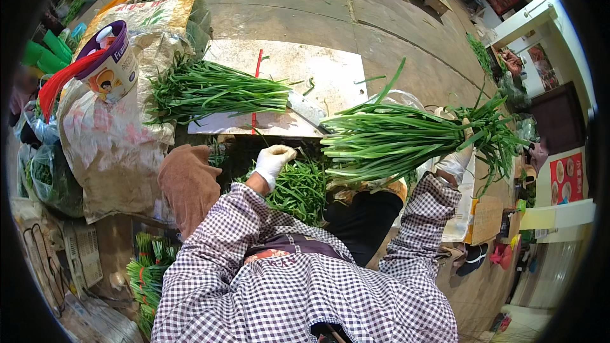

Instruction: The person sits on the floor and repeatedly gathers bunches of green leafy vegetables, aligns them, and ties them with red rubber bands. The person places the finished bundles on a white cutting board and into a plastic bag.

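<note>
My right hand (455, 159), in a pale glove, grips a large bunch of long green leafy stalks (391, 138) near its leafy end. My left hand (275, 164), in a white glove, has its fingers drawn together above a heap of loose greens (300, 190); whether it pinches a thin blade is unclear. A second bunch of stalks (228, 88) lies on a white board (324, 66), across a red strip (258, 69). Beside its cut ends rests a broad knife blade (305, 107), partly covered by the bunch on the right.
On sacking at the left stands a printed plastic bucket (112, 66) with red strips (64, 81) hanging out. A brown cloth (190, 181) lies left of my left arm. Red-tied green bundles (143, 276) stand at lower left. A cardboard box (486, 221) is at the right.
</note>
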Motion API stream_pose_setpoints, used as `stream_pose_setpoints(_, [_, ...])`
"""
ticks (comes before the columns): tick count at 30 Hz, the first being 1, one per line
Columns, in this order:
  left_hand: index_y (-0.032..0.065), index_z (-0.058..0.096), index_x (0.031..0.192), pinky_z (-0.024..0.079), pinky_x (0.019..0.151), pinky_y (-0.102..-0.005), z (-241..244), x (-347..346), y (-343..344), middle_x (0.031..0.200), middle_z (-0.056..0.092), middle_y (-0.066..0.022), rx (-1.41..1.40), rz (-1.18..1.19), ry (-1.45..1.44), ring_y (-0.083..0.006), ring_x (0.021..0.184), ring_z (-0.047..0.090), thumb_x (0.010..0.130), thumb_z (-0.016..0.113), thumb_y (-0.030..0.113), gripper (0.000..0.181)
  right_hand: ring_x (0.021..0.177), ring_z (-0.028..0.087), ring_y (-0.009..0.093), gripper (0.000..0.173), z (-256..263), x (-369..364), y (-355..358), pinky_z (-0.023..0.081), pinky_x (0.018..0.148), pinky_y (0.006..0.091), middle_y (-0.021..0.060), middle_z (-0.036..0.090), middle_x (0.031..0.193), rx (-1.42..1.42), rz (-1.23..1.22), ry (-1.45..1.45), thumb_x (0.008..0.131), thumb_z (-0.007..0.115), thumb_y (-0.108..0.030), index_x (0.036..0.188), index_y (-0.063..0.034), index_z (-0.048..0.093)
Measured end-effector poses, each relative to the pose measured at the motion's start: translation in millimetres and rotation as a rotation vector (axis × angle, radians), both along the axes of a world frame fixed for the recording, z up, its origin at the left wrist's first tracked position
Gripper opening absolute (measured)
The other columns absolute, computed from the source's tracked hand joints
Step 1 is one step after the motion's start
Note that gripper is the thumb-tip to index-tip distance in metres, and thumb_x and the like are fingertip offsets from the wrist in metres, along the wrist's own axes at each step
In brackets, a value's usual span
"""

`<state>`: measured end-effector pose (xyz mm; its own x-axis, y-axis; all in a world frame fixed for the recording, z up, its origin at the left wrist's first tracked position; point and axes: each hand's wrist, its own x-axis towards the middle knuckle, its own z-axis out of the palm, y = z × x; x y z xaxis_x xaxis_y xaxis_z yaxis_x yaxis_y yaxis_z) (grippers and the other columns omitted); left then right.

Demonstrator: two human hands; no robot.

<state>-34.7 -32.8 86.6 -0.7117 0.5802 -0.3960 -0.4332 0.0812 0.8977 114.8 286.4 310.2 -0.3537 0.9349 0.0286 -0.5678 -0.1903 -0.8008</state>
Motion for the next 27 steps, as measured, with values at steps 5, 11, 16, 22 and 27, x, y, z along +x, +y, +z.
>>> stream_pose_setpoints(5, [0.0049,0.061,0.112,0.042,0.088,-0.0261,8,15,11,0.112,0.061,-0.0045,0.188,-0.128,0.12,-0.0108,0.099,0.055,0.086,0.061,0.014,0.028,0.077,0.063,0.025,0.021,-2,-1,2,0.056,0.069,0.0377,0.0149,0.064,0.09,-0.041,0.007,-0.03,0.084,0.061,-0.014,0.098,0.0002,0.058])
stream_pose_setpoints(11, [0.008,0.053,0.123,0.037,0.096,-0.029,25,23,21,0.123,0.053,-0.0013,0.458,-0.111,-0.03,-0.0108,0.112,0.047,0.08,0.066,0.01,0.044,0.087,0.062,0.027,0.036,-24,1,13,0.053,0.078,0.0381,0.0151,0.062,0.103,-0.078,-0.096,-0.268,0.085,0.056,-0.025,0.112,-0.0004,0.057])
stream_pose_setpoints(16, [0.0047,0.061,0.108,0.042,0.094,-0.0311,41,23,31,0.128,0.042,-0.0042,0.48,-0.014,-0.009,-0.017,0.109,0.049,0.073,0.072,0.004,0.038,0.09,0.061,0.026,0.035,-48,8,17,0.052,0.079,0.0372,0.0132,0.061,0.104,0.168,-0.135,-0.3,0.085,0.056,-0.025,0.11,-0.0004,0.058])
stream_pose_setpoints(22, [0.0027,0.043,0.124,0.046,0.089,-0.0295,29,23,53,0.114,0.058,-0.0107,0.55,-0.041,-0.002,-0.0179,0.104,0.054,0.07,0.073,-0.003,0.061,0.092,0.059,0.024,0.035,-26,-9,-7,0.051,0.081,0.0344,0.0115,0.061,0.106,-0.08,-0.061,-0.319,0.087,0.053,-0.029,0.111,-0.0032,0.058])
stream_pose_setpoints(27, [0.0017,0.048,0.119,0.047,0.085,-0.0287,38,25,51,0.107,0.062,-0.007,0.486,-0.025,-0.124,-0.0147,0.095,0.058,0.071,0.073,-0.001,0.054,0.095,0.059,0.024,0.039,-31,-13,-8,0.05,0.081,0.0343,0.012,0.061,0.109,-0.093,-0.039,-0.32,0.088,0.051,-0.033,0.112,-0.0034,0.057])
